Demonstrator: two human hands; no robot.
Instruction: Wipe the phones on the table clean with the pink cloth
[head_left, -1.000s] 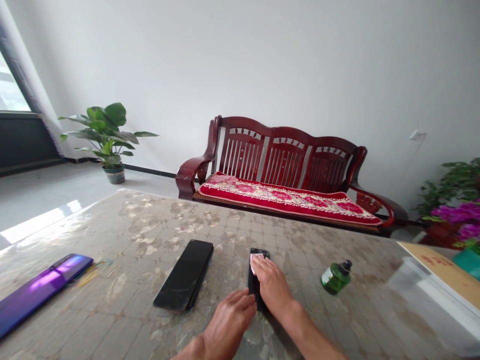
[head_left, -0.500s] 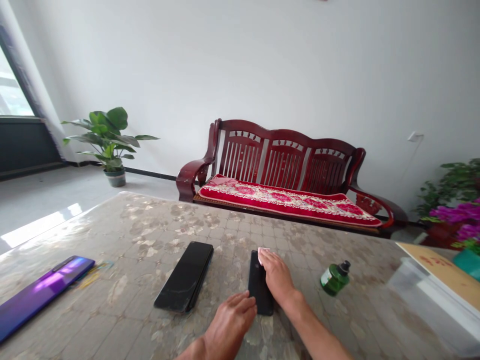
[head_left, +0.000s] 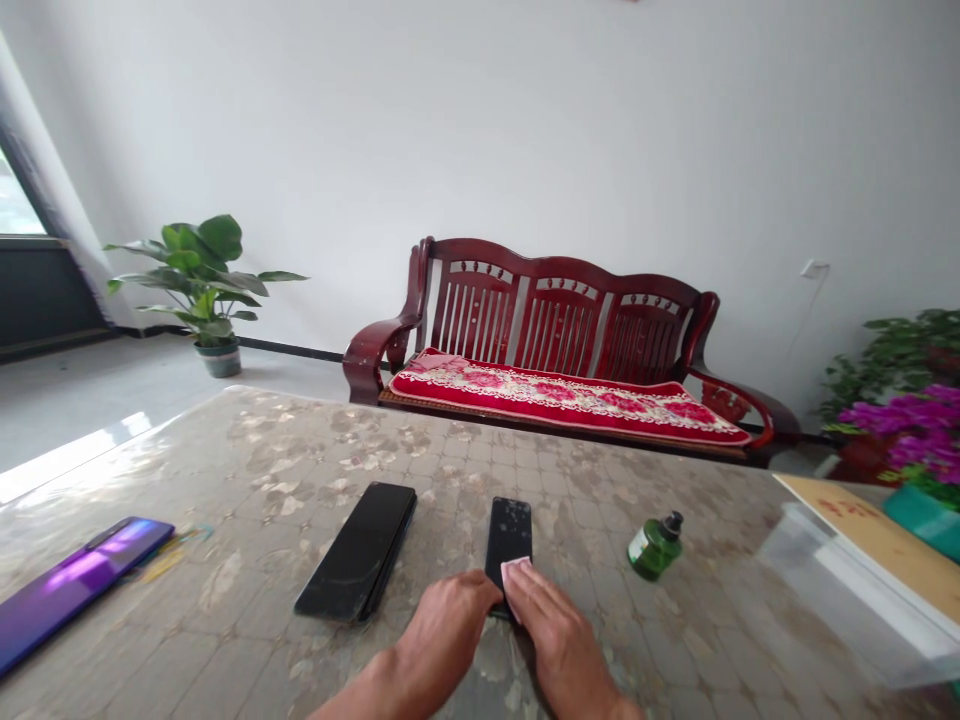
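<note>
A black smartphone (head_left: 510,530) lies on the table with pale spots, like droplets or smears, across its upper part. My left hand (head_left: 454,618) holds its lower left edge, fingers curled together. Under the fingertips of my right hand (head_left: 551,628), a small pale pink cloth (head_left: 516,572) is pressed against the lower part of the phone. To the left rests another pair of stacked black phones (head_left: 358,550). A green bottle with a black spray top (head_left: 655,546) stands to the right of my hands.
The table (head_left: 247,560) wears a patterned cover. At its left lies a purple phone (head_left: 82,585) beside yellow bands (head_left: 163,560). A clear plastic box (head_left: 817,590) with a tan board (head_left: 877,525) is at the right, near a flower pot (head_left: 926,515). A wooden bench (head_left: 555,310) stands beyond.
My right hand has drawn the pink cloth from the phone's top down to its lower part, uncovering the spotted upper part. My left hand stays at the lower left edge. The view has shifted slightly.
</note>
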